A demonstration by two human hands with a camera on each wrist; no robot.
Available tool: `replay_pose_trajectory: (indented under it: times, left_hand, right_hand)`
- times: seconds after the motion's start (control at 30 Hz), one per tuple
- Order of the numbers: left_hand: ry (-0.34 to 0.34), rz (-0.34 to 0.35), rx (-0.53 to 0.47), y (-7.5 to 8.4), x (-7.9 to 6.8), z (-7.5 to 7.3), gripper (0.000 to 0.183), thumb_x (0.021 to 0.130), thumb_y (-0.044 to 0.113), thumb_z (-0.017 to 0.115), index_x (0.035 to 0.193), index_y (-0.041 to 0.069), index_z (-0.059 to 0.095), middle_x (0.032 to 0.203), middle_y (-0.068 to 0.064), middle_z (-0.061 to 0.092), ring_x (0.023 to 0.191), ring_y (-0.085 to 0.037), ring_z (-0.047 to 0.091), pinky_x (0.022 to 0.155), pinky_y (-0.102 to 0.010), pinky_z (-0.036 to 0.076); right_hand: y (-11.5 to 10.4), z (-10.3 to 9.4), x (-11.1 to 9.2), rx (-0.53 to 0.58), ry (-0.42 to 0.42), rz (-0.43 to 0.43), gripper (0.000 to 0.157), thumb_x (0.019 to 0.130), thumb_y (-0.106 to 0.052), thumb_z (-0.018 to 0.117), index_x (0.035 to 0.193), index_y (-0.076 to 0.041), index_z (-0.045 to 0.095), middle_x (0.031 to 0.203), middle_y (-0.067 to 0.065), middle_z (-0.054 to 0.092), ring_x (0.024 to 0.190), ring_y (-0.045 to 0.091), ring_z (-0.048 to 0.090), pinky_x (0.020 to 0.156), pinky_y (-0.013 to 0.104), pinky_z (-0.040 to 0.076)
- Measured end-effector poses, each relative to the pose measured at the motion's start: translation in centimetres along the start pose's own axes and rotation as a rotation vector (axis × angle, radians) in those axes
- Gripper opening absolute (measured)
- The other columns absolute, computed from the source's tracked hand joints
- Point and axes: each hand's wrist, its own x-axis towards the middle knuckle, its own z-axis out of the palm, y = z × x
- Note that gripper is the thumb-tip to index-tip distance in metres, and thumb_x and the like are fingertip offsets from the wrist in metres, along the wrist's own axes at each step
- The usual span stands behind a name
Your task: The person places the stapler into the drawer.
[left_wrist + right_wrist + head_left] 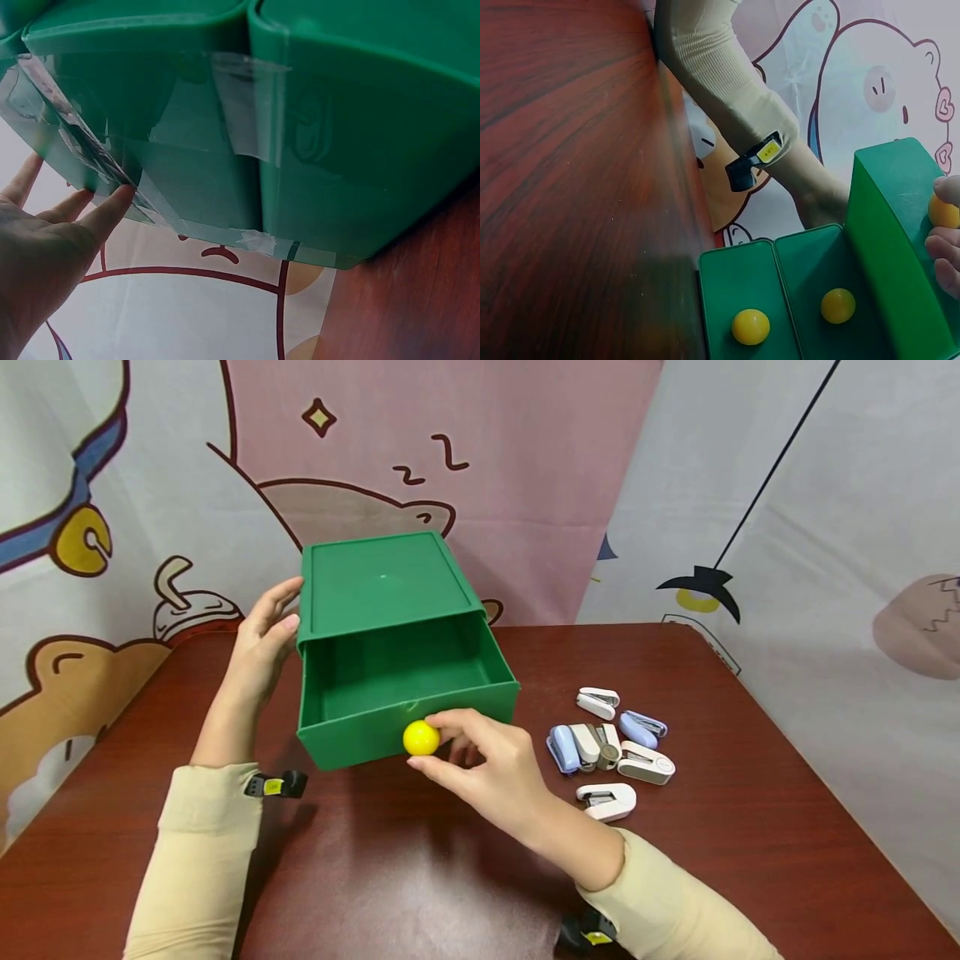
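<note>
A green plastic drawer cabinet (pixel 386 581) stands on the table, its top drawer (pixel 352 739) pulled well out. The drawer's bare green inside faces up. My right hand (pixel 498 768) pinches the round yellow knob (pixel 421 738) on that drawer's front between thumb and fingers. Against the cabinet's left side rests my left hand (pixel 261 639), with its fingers extended. In the left wrist view, these fingers (pixel 112 214) touch the cabinet's taped side. Below the pulled drawer, the right wrist view shows two shut drawers (pixel 739 285) with yellow knobs (pixel 751 327).
Several small staplers (pixel 592 747), white and light blue, lie in a group on the brown table (pixel 750 827) to the right of the cabinet. A cloth with cartoon prints (pixel 525 468) hangs behind the table. Each wrist wears a black strap device (pixel 277 785).
</note>
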Motion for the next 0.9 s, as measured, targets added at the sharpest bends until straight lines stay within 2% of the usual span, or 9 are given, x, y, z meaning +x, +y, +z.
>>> replay_pose_trajectory:
  times: [0.27, 0.57, 0.73, 0.9]
  left_hand:
    - [-0.001, -0.003, 0.005, -0.1, 0.1, 0.0, 0.049, 0.094, 0.013, 0.052, 0.142, 0.006, 0.044, 0.146, -0.014, 0.036, 0.131, -0.030, 0.036, 0.091, -0.024, 0.043]
    - [0.013, 0.002, 0.004, 0.0, 0.1, 0.1, 0.049, 0.093, 0.012, 0.052, 0.141, 0.006, 0.045, 0.146, -0.014, 0.036, 0.130, -0.030, 0.037, 0.090, -0.024, 0.043]
    - [0.020, 0.005, -0.002, -0.1, 0.2, 0.1, 0.049, 0.093, 0.012, 0.052, 0.141, 0.006, 0.045, 0.145, -0.015, 0.037, 0.129, -0.030, 0.038, 0.090, -0.025, 0.043]
    - [0.018, 0.006, -0.012, -0.2, 0.2, 0.0, 0.049, 0.093, 0.011, 0.052, 0.141, 0.005, 0.045, 0.145, -0.015, 0.037, 0.129, -0.031, 0.037, 0.090, -0.025, 0.043]
  right_hand:
    - [0.3, -0.6, -0.3, 0.045, -0.020, -0.044, 0.043, 0.066, -0.004, 0.086, 0.105, -0.001, 0.067, 0.085, 0.005, 0.069, 0.061, 0.011, 0.060, 0.059, 0.018, 0.049]
    - [0.9, -2.7, -0.7, 0.040, -0.009, -0.097, 0.033, 0.085, -0.027, 0.074, 0.101, 0.001, 0.067, 0.082, 0.007, 0.069, 0.062, 0.013, 0.061, 0.061, 0.021, 0.050]
    - [1.5, -4.3, -1.0, -0.004, 0.010, -0.116, 0.032, 0.085, -0.028, 0.074, 0.097, 0.000, 0.068, 0.080, 0.006, 0.069, 0.064, 0.015, 0.063, 0.062, 0.024, 0.052]
    - [2.8, -6.2, -1.7, -0.076, 0.007, -0.081, 0.032, 0.086, -0.032, 0.073, 0.094, -0.002, 0.070, 0.080, 0.002, 0.069, 0.067, 0.013, 0.064, 0.063, 0.023, 0.050]
